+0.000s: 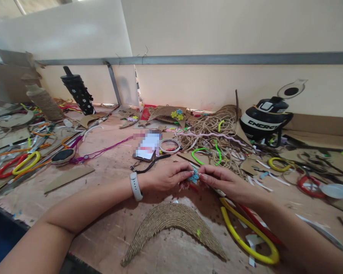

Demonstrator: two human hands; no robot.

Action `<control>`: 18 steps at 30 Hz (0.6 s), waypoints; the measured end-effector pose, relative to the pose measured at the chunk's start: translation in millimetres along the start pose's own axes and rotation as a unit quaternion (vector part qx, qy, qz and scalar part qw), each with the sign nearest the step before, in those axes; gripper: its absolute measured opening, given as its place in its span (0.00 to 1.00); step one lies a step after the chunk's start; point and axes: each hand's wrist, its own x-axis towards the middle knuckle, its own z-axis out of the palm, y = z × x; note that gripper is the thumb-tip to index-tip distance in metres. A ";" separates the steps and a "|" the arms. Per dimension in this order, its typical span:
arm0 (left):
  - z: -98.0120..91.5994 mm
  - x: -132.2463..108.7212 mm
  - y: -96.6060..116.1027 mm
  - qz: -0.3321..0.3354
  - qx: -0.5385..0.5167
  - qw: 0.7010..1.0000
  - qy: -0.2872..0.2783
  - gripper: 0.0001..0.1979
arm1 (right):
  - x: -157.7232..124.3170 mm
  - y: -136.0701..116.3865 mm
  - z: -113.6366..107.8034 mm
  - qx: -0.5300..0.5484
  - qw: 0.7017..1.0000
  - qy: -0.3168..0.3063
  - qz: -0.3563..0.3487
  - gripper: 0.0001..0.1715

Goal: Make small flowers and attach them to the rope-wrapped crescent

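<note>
Between the fingertips of both hands is a small light-blue flower [193, 176], partly hidden by the fingers. My left hand [167, 176], with a pale band on its wrist, pinches it from the left. My right hand [223, 181] grips its other side with thumb and fingers. Below the hands a crescent-shaped piece covered in rows of twine [171, 217] lies flat on the table, with a tiny yellow-green bit on its right part. Large scissors with yellow and red handles [250, 238] lie under my right forearm.
A phone [146, 146] and a tape roll [170, 146] lie beyond the hands. Behind them is a heap of loose twine [205, 129]. A black jug [264, 120] stands right, a dark flowered bottle [78, 91] left. More scissors [18, 165] and a cardboard piece [70, 179] lie left.
</note>
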 end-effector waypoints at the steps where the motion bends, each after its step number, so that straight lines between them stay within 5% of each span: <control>1: 0.0 0.0 0.1 0.005 0.001 1.000 0.000 0.12 | -0.2 -1.2 0.6 0.025 1.000 -0.003 0.008 0.22; 9: -3.5 0.8 4.1 0.079 -0.001 0.997 -0.027 0.11 | 0.7 12.4 3.0 0.255 0.965 -0.040 0.042 0.15; 15: -4.4 -0.5 9.8 0.104 -0.009 0.992 -0.071 0.10 | -2.6 20.2 1.9 0.375 0.907 -0.172 0.085 0.10; 18: -5.3 -1.0 13.9 0.101 -0.026 0.991 -0.086 0.10 | -4.4 19.4 3.0 0.368 0.907 -0.191 0.072 0.11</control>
